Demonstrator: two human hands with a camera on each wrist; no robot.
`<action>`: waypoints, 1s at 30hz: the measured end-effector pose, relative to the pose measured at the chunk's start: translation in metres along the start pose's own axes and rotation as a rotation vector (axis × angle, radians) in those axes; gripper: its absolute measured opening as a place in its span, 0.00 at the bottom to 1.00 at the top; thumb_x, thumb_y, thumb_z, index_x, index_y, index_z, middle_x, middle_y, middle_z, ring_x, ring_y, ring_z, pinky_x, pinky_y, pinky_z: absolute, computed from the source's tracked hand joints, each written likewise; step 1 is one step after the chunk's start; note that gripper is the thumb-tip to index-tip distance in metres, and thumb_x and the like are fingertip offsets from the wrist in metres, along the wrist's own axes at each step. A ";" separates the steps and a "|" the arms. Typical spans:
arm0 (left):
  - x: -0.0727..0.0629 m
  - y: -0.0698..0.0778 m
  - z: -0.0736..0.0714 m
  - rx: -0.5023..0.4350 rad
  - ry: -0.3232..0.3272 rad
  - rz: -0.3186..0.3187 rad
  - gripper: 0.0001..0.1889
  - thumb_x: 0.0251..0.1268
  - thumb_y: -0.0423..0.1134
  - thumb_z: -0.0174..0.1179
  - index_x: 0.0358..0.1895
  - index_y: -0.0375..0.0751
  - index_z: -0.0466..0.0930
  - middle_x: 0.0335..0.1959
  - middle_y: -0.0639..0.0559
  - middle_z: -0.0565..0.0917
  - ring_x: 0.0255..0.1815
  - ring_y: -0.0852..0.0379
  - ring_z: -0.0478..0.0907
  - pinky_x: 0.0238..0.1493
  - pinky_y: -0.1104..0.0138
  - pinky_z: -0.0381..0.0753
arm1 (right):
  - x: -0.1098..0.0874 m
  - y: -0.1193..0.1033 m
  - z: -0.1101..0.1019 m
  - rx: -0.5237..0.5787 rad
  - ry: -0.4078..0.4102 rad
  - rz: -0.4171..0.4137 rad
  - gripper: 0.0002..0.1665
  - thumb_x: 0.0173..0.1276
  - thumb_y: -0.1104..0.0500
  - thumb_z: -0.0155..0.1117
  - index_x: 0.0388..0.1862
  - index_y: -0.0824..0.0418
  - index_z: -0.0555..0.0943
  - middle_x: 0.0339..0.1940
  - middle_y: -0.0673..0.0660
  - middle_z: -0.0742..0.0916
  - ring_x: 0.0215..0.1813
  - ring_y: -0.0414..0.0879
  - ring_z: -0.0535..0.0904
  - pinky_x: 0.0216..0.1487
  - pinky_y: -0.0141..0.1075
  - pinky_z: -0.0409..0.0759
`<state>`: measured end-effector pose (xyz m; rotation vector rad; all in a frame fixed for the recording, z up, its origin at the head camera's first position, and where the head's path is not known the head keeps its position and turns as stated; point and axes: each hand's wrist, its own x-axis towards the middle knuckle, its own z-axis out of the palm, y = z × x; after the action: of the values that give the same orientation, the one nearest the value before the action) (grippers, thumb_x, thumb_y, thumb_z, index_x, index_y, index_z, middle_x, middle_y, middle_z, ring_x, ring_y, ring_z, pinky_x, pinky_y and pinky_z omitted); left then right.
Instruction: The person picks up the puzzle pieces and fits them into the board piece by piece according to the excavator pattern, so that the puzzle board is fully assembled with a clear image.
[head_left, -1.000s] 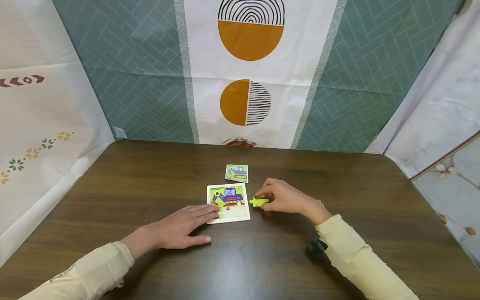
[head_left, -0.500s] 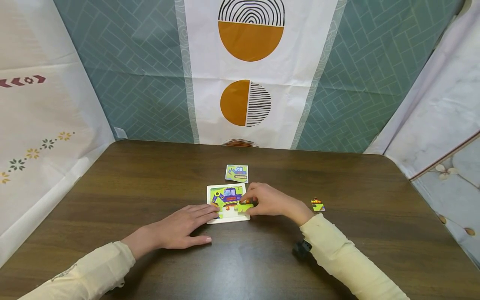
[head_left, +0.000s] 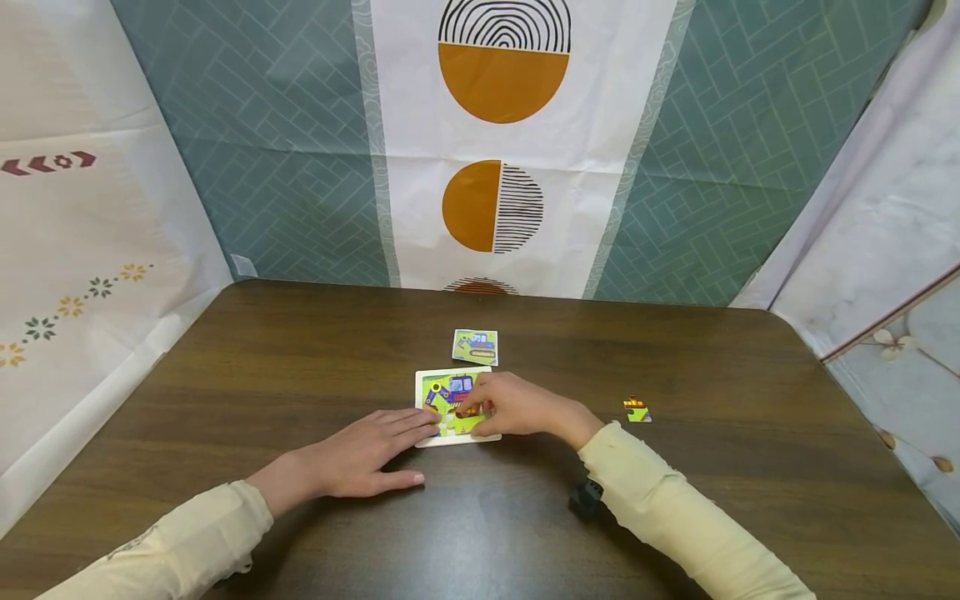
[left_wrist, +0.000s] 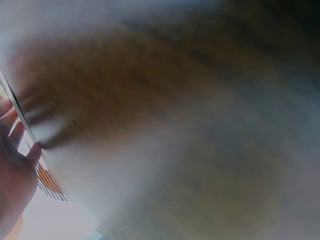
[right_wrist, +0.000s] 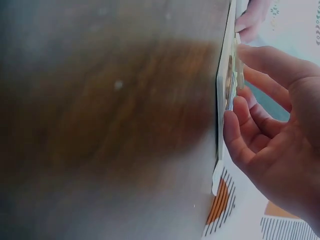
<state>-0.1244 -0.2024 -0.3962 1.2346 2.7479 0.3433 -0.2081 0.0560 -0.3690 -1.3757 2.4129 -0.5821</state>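
Note:
A small jigsaw puzzle in a white frame lies on the table, its picture an excavator on green. My left hand lies flat, fingers straight, with the fingertips resting on the puzzle's left side. My right hand is over the puzzle's right part and pinches a green puzzle piece between thumb and fingers. In the right wrist view, that puzzle piece is close over the board at a slight tilt. Part of the excavator picture is hidden behind the right hand.
A picture card with the same excavator lies just behind the puzzle. One loose puzzle piece sits to the right on the brown table. Patterned cloths hang behind and at both sides.
My right hand has carried the green puzzle piece leftward from beside the frame to over the board, uncovering the loose piece at right. My left hand stays in place.

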 end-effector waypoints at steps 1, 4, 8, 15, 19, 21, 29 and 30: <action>0.000 0.000 0.000 -0.001 -0.001 0.000 0.37 0.71 0.64 0.43 0.72 0.40 0.64 0.74 0.50 0.61 0.74 0.50 0.56 0.68 0.50 0.61 | 0.001 0.000 0.000 0.001 -0.002 -0.007 0.19 0.60 0.58 0.72 0.50 0.61 0.85 0.35 0.49 0.80 0.34 0.40 0.70 0.35 0.29 0.70; 0.000 0.000 0.000 0.001 0.003 0.004 0.37 0.71 0.64 0.43 0.72 0.40 0.64 0.74 0.50 0.62 0.74 0.50 0.56 0.68 0.50 0.61 | 0.003 0.000 0.002 0.002 -0.005 -0.014 0.18 0.60 0.59 0.72 0.50 0.61 0.85 0.34 0.49 0.79 0.34 0.40 0.70 0.34 0.29 0.70; 0.000 0.001 0.000 -0.002 0.009 0.009 0.36 0.72 0.63 0.44 0.71 0.40 0.65 0.74 0.50 0.62 0.74 0.50 0.57 0.68 0.51 0.60 | 0.005 -0.002 0.003 -0.007 -0.004 -0.020 0.18 0.61 0.59 0.72 0.50 0.62 0.85 0.34 0.50 0.79 0.34 0.41 0.71 0.35 0.29 0.70; 0.000 0.001 -0.002 -0.009 0.015 0.016 0.35 0.72 0.62 0.45 0.71 0.41 0.66 0.73 0.50 0.63 0.73 0.50 0.58 0.68 0.50 0.61 | 0.009 -0.004 0.004 0.000 -0.014 -0.027 0.18 0.61 0.60 0.71 0.50 0.62 0.85 0.33 0.50 0.79 0.34 0.40 0.71 0.34 0.28 0.70; 0.002 0.001 -0.001 0.027 0.038 0.043 0.33 0.72 0.61 0.45 0.69 0.41 0.68 0.72 0.50 0.64 0.71 0.51 0.61 0.67 0.51 0.62 | 0.010 -0.002 0.006 0.004 -0.012 -0.034 0.17 0.60 0.61 0.71 0.49 0.63 0.85 0.33 0.50 0.79 0.34 0.40 0.71 0.35 0.28 0.70; 0.003 0.002 0.000 0.065 0.064 0.077 0.32 0.73 0.60 0.46 0.69 0.40 0.68 0.71 0.49 0.66 0.71 0.51 0.62 0.67 0.52 0.63 | 0.011 -0.001 0.006 0.016 -0.012 -0.032 0.17 0.60 0.61 0.72 0.49 0.63 0.85 0.33 0.49 0.79 0.35 0.41 0.72 0.36 0.29 0.71; 0.013 0.010 0.004 0.140 0.116 0.218 0.31 0.75 0.56 0.45 0.71 0.37 0.65 0.71 0.47 0.67 0.72 0.54 0.61 0.68 0.55 0.62 | 0.011 0.000 0.006 0.045 -0.017 -0.010 0.17 0.60 0.61 0.72 0.49 0.61 0.85 0.34 0.50 0.80 0.37 0.43 0.72 0.38 0.29 0.72; 0.014 0.010 0.004 0.144 0.110 0.217 0.32 0.76 0.56 0.45 0.71 0.36 0.65 0.71 0.46 0.66 0.72 0.54 0.60 0.69 0.55 0.61 | 0.011 0.000 0.006 0.047 -0.016 -0.010 0.17 0.60 0.61 0.73 0.49 0.61 0.85 0.35 0.50 0.80 0.37 0.43 0.72 0.38 0.29 0.72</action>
<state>-0.1253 -0.1850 -0.3974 1.6025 2.7762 0.2420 -0.2111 0.0452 -0.3745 -1.3688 2.3661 -0.6245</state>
